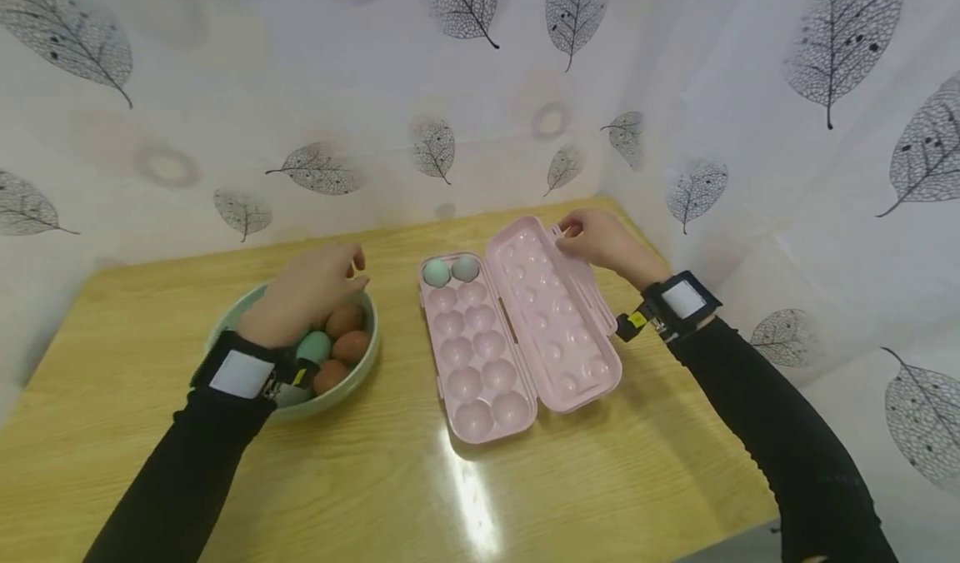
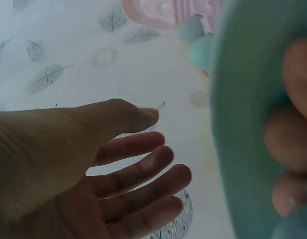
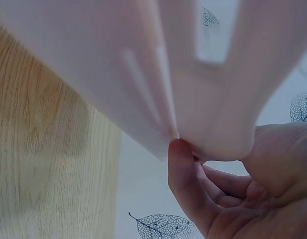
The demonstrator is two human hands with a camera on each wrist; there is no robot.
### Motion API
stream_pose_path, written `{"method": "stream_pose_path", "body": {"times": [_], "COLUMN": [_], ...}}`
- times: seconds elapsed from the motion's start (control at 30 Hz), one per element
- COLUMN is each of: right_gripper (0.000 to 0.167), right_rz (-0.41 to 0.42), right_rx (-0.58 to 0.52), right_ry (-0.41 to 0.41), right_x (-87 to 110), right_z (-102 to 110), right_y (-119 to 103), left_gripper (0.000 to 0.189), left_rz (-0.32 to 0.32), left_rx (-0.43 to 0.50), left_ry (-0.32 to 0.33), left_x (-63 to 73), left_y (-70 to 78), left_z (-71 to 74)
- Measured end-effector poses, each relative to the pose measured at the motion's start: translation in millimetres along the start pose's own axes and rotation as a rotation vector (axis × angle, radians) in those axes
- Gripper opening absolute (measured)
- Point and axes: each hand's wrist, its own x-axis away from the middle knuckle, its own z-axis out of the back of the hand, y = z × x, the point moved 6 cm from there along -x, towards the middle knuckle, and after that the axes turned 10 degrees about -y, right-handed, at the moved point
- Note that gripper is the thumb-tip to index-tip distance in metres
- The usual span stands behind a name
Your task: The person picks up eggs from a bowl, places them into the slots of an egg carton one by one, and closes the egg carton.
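Observation:
A pink egg box [image 1: 480,317] lies with its lid [image 1: 542,321] folded back to the right. Its two far cups hold a light green egg [image 1: 437,273] and a grey egg [image 1: 466,268]. My right hand [image 1: 603,242] pinches the far right edge of the lid; the right wrist view shows thumb and fingers [image 3: 181,159] on the pink plastic. Over the pale green bowl [image 1: 366,376] hovers my left hand [image 1: 300,292], holding nothing, fingers spread and slightly bent in the left wrist view. Several brown eggs [image 1: 351,347] and a green egg [image 1: 314,347] lie in the bowl, partly hidden by that hand.
The box and bowl stand on a light wooden table [image 1: 390,480], the bowl to the left. A white curtain [image 1: 510,146] with dark leaf prints hangs behind the table and along its right side.

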Motion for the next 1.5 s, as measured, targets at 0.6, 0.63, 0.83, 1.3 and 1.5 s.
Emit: {"method": "stream_pose_path", "body": {"times": [0.6,0.63,0.83,1.3,1.5], "right_gripper": [0.04,0.04,0.037,0.04,0.039], "right_rz": [-0.006,-0.002,0.001,-0.039,-0.033], "right_rx": [-0.005,-0.005,0.013,0.013,0.024], "right_ry": [-0.009,-0.009,0.01,-0.021,-0.017], "right_x": [-1.0,-1.1,-2.5,-3.4,-3.4], "right_z": [-3,-3,-1,-2,-2], "right_y": [0,-1,-2,1,0], "left_gripper": [0.039,0.041,0.041,0.043,0.048], "left_rz": [0.084,0.087,0.05,0.059,0.046], "left_rx": [-0.124,-0.132,-0.142,-0.133,-0.138], "left_ry": [-0.05,-0.052,-0.024,-0.01,-0.014], "left_x": [56.8,57.6,54.8,46.7,42.1], "left_y": [-71.1,-72.3,-72.9,-71.4,-67.7], "left_z": [-14.7,-15.9,-23.6,-26.1,-25.8]}}
